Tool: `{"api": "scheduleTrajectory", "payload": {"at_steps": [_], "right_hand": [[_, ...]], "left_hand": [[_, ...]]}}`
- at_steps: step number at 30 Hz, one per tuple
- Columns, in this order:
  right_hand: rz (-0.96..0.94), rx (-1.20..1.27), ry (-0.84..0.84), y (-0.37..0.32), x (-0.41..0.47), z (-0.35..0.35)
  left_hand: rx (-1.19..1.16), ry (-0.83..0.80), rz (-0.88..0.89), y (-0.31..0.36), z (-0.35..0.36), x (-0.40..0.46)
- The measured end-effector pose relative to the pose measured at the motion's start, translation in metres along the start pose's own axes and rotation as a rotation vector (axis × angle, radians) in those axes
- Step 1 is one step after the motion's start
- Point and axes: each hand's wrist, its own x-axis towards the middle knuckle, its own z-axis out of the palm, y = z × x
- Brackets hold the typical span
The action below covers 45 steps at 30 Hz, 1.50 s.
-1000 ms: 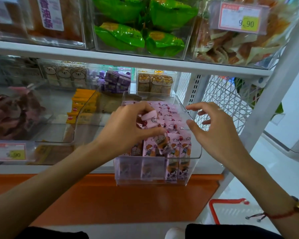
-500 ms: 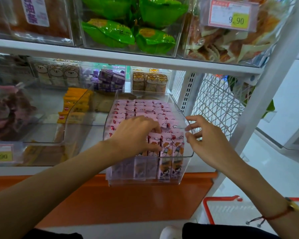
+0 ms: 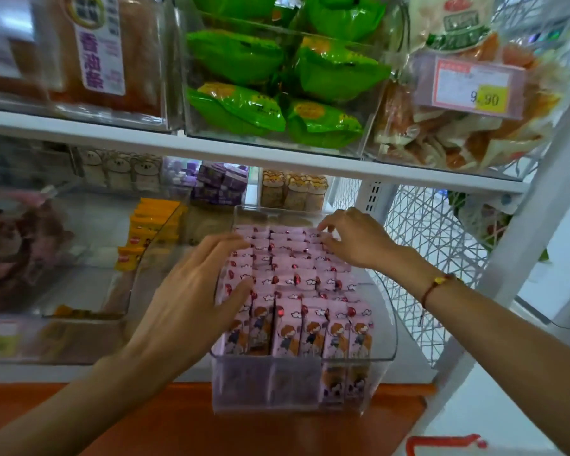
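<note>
Tidying small pink cartoon-printed snack packets [image 3: 297, 281], stood upright in tight rows inside a clear plastic display bin [image 3: 387, 327] and filling it from front wall almost to back wall. Bin itself parked under a white metal shelf board [image 3: 244, 156], with its front jutting out over an orange base panel [image 3: 185, 429].

Pressing down with the left hand [image 3: 191, 291] on the bin's left-hand columns: fingers straight and spread, thumb laid along the packet tops nearer the bin's front, gripping nothing. Working the bin's rear right corner with the right hand [image 3: 356, 241], fingers bent, tips on the packet tops — nipping one packet or merely nudging it, impossible to tell.

Probably very light, each one: thin glossy film, soft and crinkly, a little slick, likely with something crushable inside. Prone to leaning and toppling in a row once loosened, so best squared up with a flat palm and gentle pressure, not a squeeze. For lifting one out, better to pinch the crimped top edge between thumb and forefinger, or to take the narrow sides just below it. Stiff and smooth, by contrast, the bin — to be held by both side walls or the front lip, never by the packets.
</note>
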Motion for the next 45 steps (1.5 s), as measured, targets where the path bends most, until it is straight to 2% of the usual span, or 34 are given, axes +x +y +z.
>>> {"api": "scheduleTrajectory", "payload": {"at_steps": [3,6,9,13,16,20,22,25,27,29,32,34,37,40,45], "right_hand": [[0.046,-0.155,-0.11,0.005,0.041,0.017],[0.049,-0.231,-0.123,0.006,0.062,0.027],[0.082,-0.176,-0.105,0.003,0.07,0.028],[0.117,-0.058,-0.024,0.005,0.071,0.027],[0.151,0.138,0.171,0.006,0.065,0.024],[0.303,0.658,0.487,0.0,0.05,0.014],[0.451,0.867,0.605,-0.008,0.036,0.008],[0.639,1.217,0.721,-0.028,0.007,-0.005],[0.657,1.35,0.671,-0.047,-0.022,-0.015],[0.596,1.503,0.523,-0.068,-0.051,-0.023],[0.548,1.716,0.318,-0.091,-0.082,-0.03],[0.569,1.778,0.252,-0.097,-0.091,-0.032],[0.554,1.821,0.239,-0.098,-0.096,-0.036],[0.46,1.74,0.222,-0.095,-0.098,-0.036],[0.234,1.766,-0.014,-0.093,-0.099,-0.037]], "left_hand": [[-0.134,0.04,-0.074,-0.006,0.004,-0.004],[-0.302,0.057,-0.229,-0.012,0.008,-0.007],[-0.513,-0.011,-0.378,-0.015,0.009,-0.008],[-0.549,-0.02,-0.413,-0.017,0.011,-0.008],[-0.522,-0.034,-0.417,-0.016,0.011,-0.008],[-0.502,-0.028,-0.434,-0.007,0.006,-0.005],[-0.437,0.049,-0.427,-0.003,0.002,-0.002],[-0.307,0.173,-0.273,0.009,-0.008,0.0],[-0.28,0.177,-0.142,0.02,-0.013,0.002],[-0.272,0.105,-0.047,0.03,-0.014,0.002],[-0.207,0.035,0.035,0.041,-0.01,-0.001],[-0.177,0.04,0.076,0.043,-0.009,-0.003],[-0.177,0.064,0.068,0.041,-0.013,-0.003],[-0.201,0.054,0.008,0.042,-0.015,-0.003],[-0.358,-0.035,-0.1,0.047,-0.008,-0.006]]}}
